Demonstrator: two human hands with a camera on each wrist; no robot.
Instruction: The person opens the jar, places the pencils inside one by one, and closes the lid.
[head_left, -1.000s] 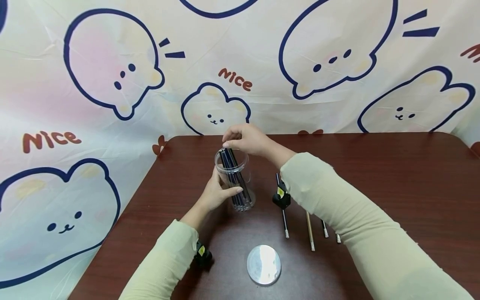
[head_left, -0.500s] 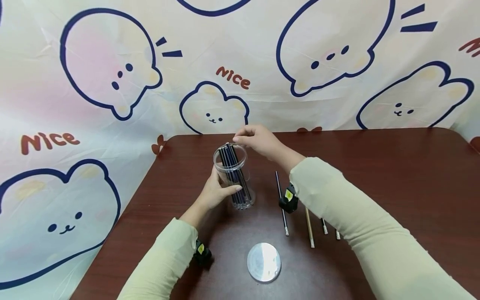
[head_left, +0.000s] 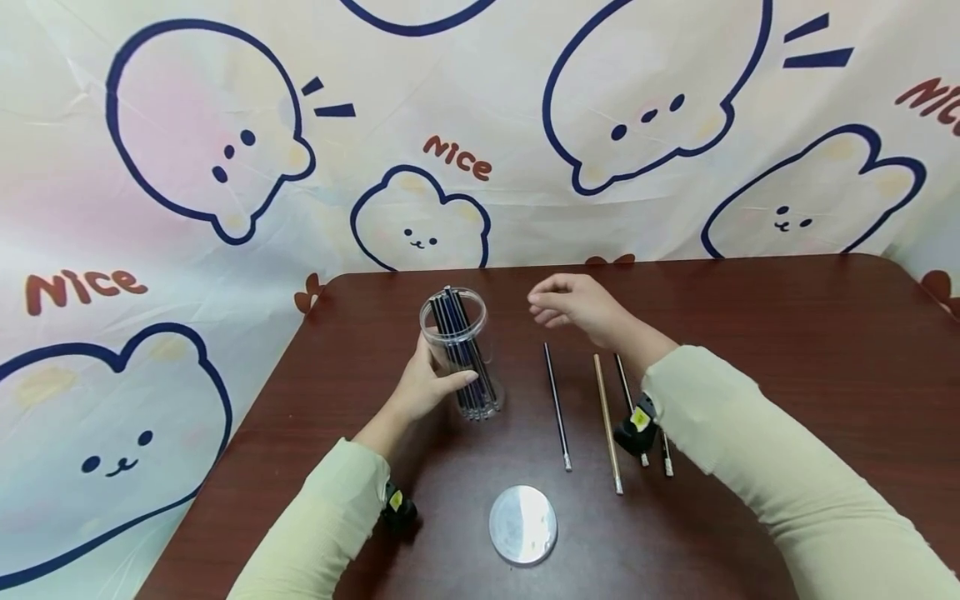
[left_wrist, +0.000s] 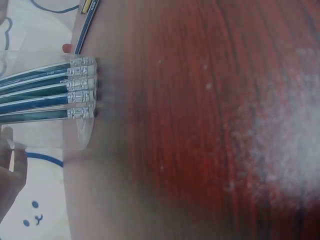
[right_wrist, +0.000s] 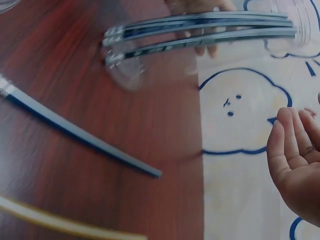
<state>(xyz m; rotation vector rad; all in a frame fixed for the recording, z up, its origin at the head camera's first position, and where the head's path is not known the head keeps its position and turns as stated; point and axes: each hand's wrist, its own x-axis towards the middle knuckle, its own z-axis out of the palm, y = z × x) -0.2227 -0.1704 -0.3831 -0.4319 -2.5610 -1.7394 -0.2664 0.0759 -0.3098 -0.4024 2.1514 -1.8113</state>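
My left hand [head_left: 422, 385] grips a clear plastic jar [head_left: 483, 315] around its side, thumb across the front. Several dark pencils [head_left: 467, 354] lean inside it, eraser ends at the bottom, as the left wrist view shows with their silver ferrules [left_wrist: 80, 84]. To the right of the jar, my right hand [head_left: 583, 308] hovers over the table with fingers loosely bent and nothing in them. Below that hand lie a dark pencil [head_left: 557, 408] and a gold pencil [head_left: 608, 421]. Two more dark pencils, one of them a pencil [head_left: 623, 382] partly hidden by the wrist camera, lie farther right.
A round clear lid [head_left: 522, 526] lies on the brown table [head_left: 810, 375] nearer the front. Black wrist cameras, including the right one [head_left: 636, 423], hang under both sleeves. A printed cloth [head_left: 525, 225] stands behind the table's back edge.
My right hand has left the jar's mouth and moved right, toward the loose pencils, uncovering more of them. The left hand keeps its grip on the jar in the same place.
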